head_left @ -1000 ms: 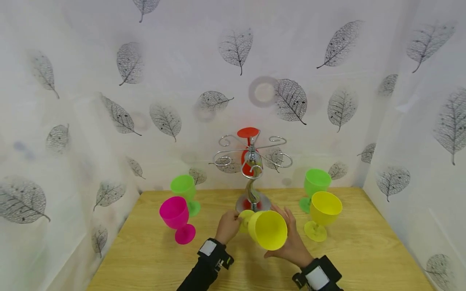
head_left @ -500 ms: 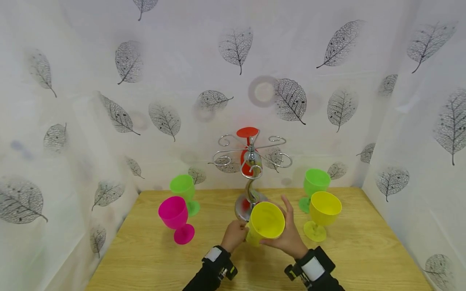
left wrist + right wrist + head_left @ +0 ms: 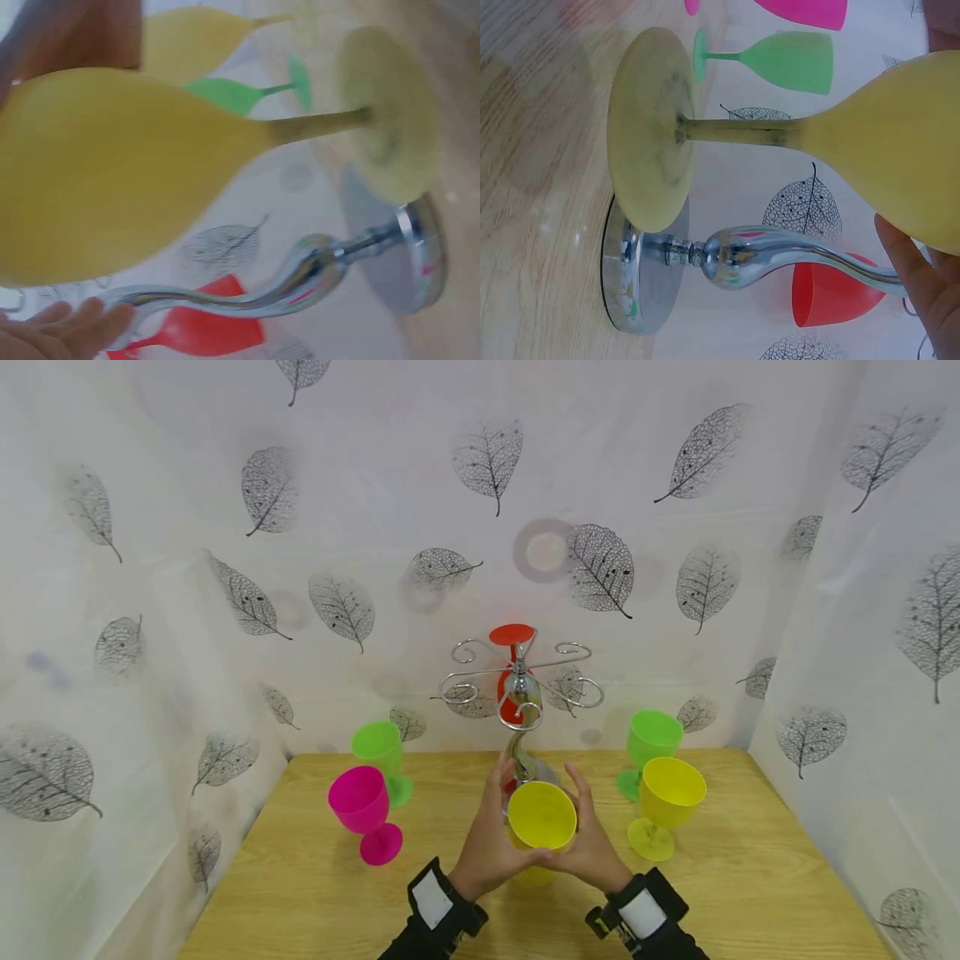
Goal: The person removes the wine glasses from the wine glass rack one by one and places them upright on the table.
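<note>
I've got left hand and right hand gripping the yellow goblet, prob for balance, chrome rack past the fingertips.

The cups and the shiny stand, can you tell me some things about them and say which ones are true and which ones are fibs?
1. The left hand and the right hand hold one yellow cup together. True.
2. That cup is upside down. False: its opening faces up.
3. The red cup hangs upside down on the shiny stand. True.
4. There is only one green cup. False: there are two, the left green cup and the right green cup.
5. Another yellow cup stands in front of the right green cup. True.
6. Every cup is lying down. False: the pink cup, for one, stands upright.
</note>
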`<state>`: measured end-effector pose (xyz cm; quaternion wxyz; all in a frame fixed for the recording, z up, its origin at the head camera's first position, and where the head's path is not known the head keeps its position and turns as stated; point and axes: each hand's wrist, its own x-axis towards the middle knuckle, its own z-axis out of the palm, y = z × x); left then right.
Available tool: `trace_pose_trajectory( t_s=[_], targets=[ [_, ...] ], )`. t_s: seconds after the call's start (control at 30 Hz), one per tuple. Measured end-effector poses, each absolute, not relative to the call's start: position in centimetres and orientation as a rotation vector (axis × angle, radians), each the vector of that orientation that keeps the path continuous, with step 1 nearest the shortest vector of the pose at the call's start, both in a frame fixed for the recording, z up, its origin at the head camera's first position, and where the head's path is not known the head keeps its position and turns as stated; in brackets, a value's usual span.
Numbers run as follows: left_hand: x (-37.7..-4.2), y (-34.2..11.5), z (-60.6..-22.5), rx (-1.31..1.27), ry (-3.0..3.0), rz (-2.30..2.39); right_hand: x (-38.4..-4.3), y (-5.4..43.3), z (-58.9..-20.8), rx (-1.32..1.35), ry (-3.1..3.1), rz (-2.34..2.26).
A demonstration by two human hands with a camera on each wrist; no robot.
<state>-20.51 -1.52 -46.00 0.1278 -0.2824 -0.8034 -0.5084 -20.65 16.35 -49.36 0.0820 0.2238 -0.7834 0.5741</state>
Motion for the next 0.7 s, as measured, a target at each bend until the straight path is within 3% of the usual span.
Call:
trace_pose_trajectory(
  t_s=[0.3, 0.7],
  targets=[
    [-20.2, -0.8, -44.2, -0.813, -2.581, -0.663, -20.4, 15.5, -49.4, 0.727, -2.348, 1.683],
    [-20.0, -0.4, -44.2, -0.81, -2.625, -0.733, -20.4, 15.5, -49.6, 0.743, -2.284, 1.636]
  ],
)
